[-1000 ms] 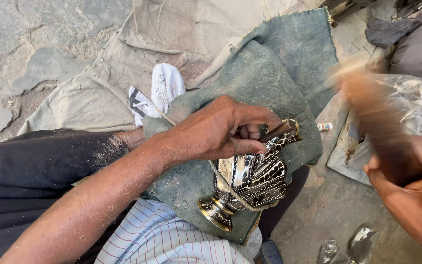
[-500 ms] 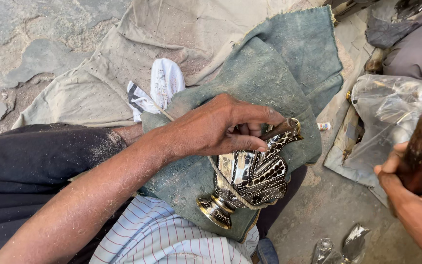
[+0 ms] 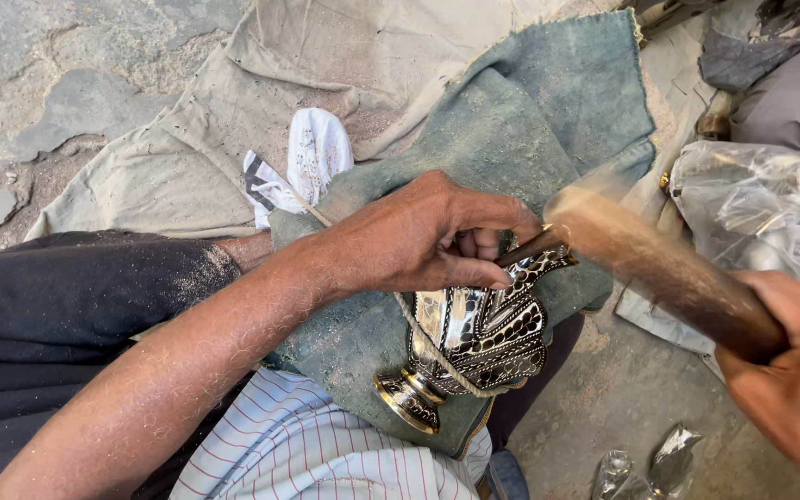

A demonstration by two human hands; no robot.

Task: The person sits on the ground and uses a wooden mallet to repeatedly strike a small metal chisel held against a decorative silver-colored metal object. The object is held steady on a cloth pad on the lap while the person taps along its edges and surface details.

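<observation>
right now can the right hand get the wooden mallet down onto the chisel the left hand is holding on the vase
Probably yes. The right hand holds the wooden mallet, whose blurred head is right at the chisel top. The left hand grips lower, against the vase, leaving it exposed.

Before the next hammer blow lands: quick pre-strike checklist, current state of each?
1. Left hand gripping the punch: ok, fingers closed round it.
2. Punch tip on the metal vase: cannot tell, the fingers hide the contact.
3. Vase restrained: ok, cord looped across it, lying on the green cloth.
4. Right hand holding the wooden mallet: ok, handle gripped.
5. Mallet lined up with the punch head: cannot tell, motion blur.
6. Fingers clear of the strike: not ok, close beside the punch head.
</observation>
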